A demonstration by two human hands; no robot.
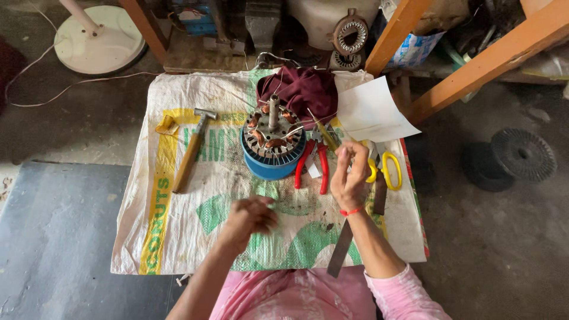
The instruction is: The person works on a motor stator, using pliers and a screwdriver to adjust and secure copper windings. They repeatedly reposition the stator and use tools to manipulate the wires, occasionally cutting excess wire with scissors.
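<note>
A motor stator (272, 142) with copper windings and a steel shaft sits on a blue round base at the middle of a white woven sack (178, 231). My right hand (349, 175), a red band on its wrist, is raised right of the stator with fingers pinched; whether it holds a thin wire I cannot tell. My left hand (249, 218) hovers over the sack in front of the stator, fingers curled and blurred. Red-handled pliers (314, 166) lie between the stator and my right hand.
A wooden-handled hammer (191, 151) lies left of the stator. Yellow-handled scissors (385, 169), a white paper sheet (373, 109), a maroon cloth (305, 86) and a flat metal file (342, 243) are on the right. Orange wooden beams (474, 65) stand behind.
</note>
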